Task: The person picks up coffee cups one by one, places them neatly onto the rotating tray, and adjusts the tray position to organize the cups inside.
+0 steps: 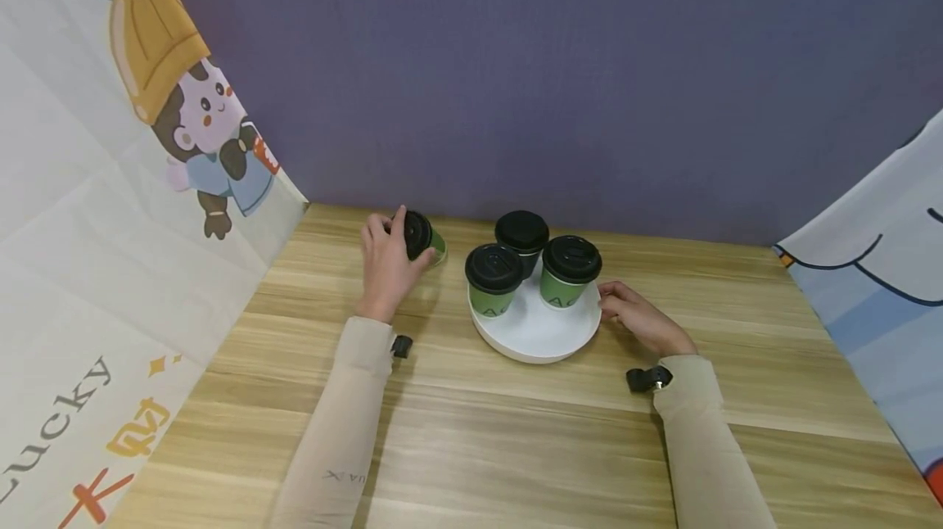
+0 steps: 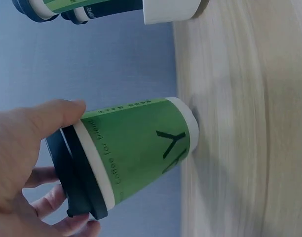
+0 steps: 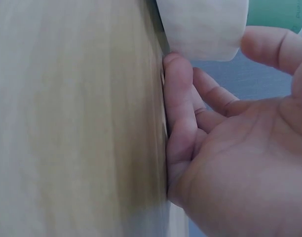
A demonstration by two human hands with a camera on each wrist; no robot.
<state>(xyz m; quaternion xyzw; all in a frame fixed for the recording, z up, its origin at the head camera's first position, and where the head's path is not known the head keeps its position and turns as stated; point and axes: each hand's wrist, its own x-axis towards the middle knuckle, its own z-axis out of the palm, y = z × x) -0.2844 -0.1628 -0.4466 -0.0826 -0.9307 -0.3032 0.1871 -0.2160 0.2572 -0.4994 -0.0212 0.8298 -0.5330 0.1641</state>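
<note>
My left hand (image 1: pixel 388 269) grips a green paper coffee cup (image 2: pixel 136 148) by its black lid (image 2: pixel 74 173), thumb on one side and fingers round the other. The cup leans, its base close to the table; whether it touches, I cannot tell. To the right stands a round white tray (image 1: pixel 534 342) carrying two green lidded cups, one front left (image 1: pixel 492 301) and one at the right (image 1: pixel 561 290). Behind them is a dark cup (image 1: pixel 521 231), its base hidden. My right hand (image 1: pixel 642 321) pinches the tray's right edge, thumb by the rim and fingers low against the base.
The wooden table (image 1: pixel 516 439) runs back to a plain purple-blue backdrop (image 1: pixel 552 87). A white cloth with a cartoon figure (image 1: pixel 214 119) borders the left side, and another printed cloth (image 1: pixel 877 267) borders the right. A black strap device (image 1: pixel 648 379) sits on the right wrist.
</note>
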